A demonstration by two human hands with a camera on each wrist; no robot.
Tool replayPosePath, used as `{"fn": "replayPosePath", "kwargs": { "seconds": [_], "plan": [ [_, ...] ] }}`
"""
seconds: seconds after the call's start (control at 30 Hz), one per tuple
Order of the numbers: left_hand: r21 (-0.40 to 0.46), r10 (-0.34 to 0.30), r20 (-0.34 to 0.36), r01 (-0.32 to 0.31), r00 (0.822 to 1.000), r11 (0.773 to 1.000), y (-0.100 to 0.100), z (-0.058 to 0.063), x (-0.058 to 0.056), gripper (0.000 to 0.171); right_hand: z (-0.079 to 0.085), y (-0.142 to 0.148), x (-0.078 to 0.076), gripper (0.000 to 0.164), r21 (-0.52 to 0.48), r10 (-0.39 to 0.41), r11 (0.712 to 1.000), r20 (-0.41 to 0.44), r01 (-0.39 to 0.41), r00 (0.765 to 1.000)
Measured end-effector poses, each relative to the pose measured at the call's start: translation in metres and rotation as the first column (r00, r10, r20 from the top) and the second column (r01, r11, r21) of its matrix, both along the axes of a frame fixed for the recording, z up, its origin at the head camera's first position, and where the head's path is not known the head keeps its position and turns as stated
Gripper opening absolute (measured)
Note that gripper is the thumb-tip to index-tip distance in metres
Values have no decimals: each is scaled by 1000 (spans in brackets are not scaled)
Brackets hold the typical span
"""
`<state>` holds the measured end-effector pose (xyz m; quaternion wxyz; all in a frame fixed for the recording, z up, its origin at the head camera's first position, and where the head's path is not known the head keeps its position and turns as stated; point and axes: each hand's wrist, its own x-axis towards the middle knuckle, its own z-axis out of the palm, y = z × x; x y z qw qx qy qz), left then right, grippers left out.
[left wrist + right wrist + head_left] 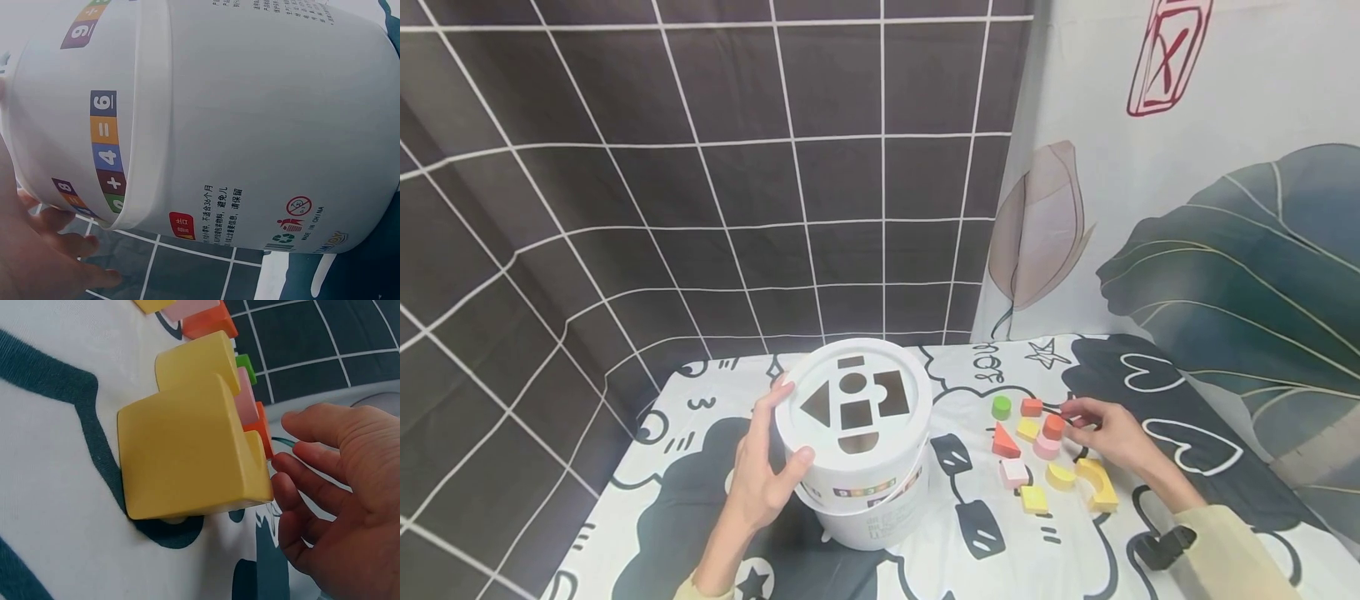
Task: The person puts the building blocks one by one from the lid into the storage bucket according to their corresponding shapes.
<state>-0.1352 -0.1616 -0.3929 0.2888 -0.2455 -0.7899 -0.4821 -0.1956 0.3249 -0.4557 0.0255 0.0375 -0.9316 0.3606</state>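
Observation:
A white bucket (880, 521) stands on the patterned cloth, with a lid (891, 442) cut with shaped holes. My left hand (762, 467) rests against the lid's left side, thumb at the front and fingers spread toward the back. The left wrist view shows the bucket's printed wall (269, 125) up close. My right hand (1108, 429) hovers at the right of the blocks, fingers loosely bent and apart. Nearest its fingertips is an orange-red cylinder (1053, 427) atop a pink cylinder (1046, 447). A yellow arch block (178, 450) looms in front of that hand in the right wrist view.
Around the cylinders lie a green cylinder (1002, 407), a red block (1032, 407), a red triangle (1004, 442), a pale pink block (1014, 474) and several yellow blocks, including a square one (1033, 500). A dark gridded curtain (842, 183) hangs behind.

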Motion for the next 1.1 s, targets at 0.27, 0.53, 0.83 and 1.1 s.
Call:
{"fn": "replayPosePath", "kwargs": {
  "seconds": [0.27, 0.53, 0.83, 1.1],
  "plan": [
    [-1, 6, 16, -6, 1000, 1000, 0, -1, 0, 73, -4, 1, -2, 42, 0, -7, 1000, 11, 7, 1000],
    [-7, 12, 21, -12, 1000, 1000, 0, -1, 0, 74, -8, 1, -5, 42, 11, -6, 1000, 32, 6, 999],
    [-13, 12, 14, -12, 1000, 1000, 0, 0, -1, 74, -10, 2, -7, 43, 0, -5, 1000, 58, 5, 998],
    [-12, 6, 23, -6, 1000, 1000, 0, 0, 0, 74, -14, 1, -9, 44, 15, -25, 1000, 86, 24, 996]
  ]
}}
